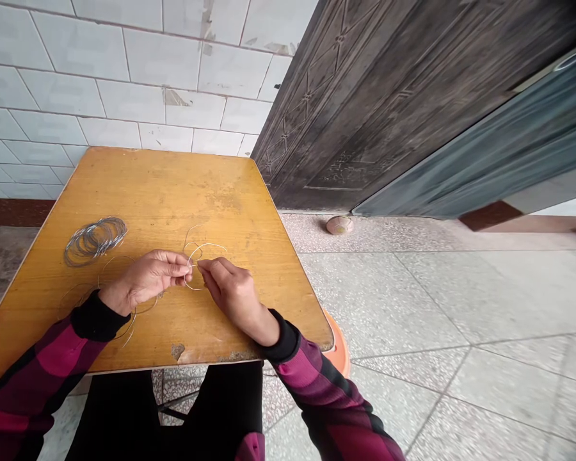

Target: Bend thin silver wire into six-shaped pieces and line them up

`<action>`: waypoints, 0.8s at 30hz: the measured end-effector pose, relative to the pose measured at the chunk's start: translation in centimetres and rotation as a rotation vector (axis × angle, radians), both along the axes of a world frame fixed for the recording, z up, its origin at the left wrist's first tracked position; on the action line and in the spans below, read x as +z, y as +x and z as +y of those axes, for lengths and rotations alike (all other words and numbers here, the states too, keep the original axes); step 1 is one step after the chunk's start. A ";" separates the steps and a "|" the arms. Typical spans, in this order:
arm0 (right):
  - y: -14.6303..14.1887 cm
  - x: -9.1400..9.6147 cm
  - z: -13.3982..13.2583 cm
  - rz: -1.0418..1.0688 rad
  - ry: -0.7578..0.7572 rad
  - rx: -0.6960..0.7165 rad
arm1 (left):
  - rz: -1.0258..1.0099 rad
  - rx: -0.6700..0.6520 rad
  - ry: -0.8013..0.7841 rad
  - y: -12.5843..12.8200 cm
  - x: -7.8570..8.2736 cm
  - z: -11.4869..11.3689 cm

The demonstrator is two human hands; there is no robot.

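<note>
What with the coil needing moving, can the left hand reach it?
Probably yes: the left hand lies close to the coil, only a thin wire loop between, though its fingers pinch another wire.

Left hand and right hand pinching a thin bent silver wire above a worn yellow wooden tabletop, fingertips nearly meeting at the wire. Loose wire rings lie under and beside left hand, tight coil of wire farther left on table. Black-and-magenta plaid sleeves. Behind: white tiled wall, dark embossed door. Right: small round stone on terrazzo floor, orange stool partly under table corner.
</note>
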State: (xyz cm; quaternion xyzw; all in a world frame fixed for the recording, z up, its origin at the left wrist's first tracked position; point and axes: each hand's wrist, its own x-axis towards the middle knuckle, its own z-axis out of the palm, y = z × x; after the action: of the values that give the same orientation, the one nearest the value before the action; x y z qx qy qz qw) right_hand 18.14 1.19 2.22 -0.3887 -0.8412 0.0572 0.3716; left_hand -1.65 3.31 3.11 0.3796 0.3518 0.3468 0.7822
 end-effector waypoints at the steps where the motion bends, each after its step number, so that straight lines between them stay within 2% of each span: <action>1: 0.0 0.1 0.0 0.034 -0.019 0.008 | 0.013 0.008 0.012 0.0 0.0 0.0; 3: 0.0 0.1 0.2 0.140 -0.096 0.041 | 0.026 0.029 0.050 0.0 0.0 -0.1; 8: -0.1 -0.5 1.6 0.656 -0.587 0.238 | 0.024 0.057 0.166 0.0 0.0 -0.3; 11: -0.4 -1.2 2.6 0.929 -0.765 0.344 | 0.045 0.053 0.160 0.4 0.3 -0.6; 14: -0.9 -1.5 3.1 1.082 -0.875 0.429 | 0.066 0.036 0.168 0.9 0.5 -0.9; 16: -1.1 -1.5 3.1 1.135 -0.930 0.437 | 0.075 0.034 0.178 1.3 0.5 -1.2; 21: -1.2 -1.2 3.2 1.255 -1.001 0.347 | 0.115 0.072 0.189 1.9 0.2 -1.7; 24: -1.2 -1.2 3.6 1.304 -1.012 0.324 | 0.178 0.045 0.224 2.1 0.3 -2.0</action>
State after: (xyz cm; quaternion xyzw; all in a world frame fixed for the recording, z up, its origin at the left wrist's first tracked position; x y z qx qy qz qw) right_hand 16.94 4.75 0.97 -0.2718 -0.3763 0.6932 0.5513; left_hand 0.50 1.35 3.41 0.4860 0.3871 0.3664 0.6926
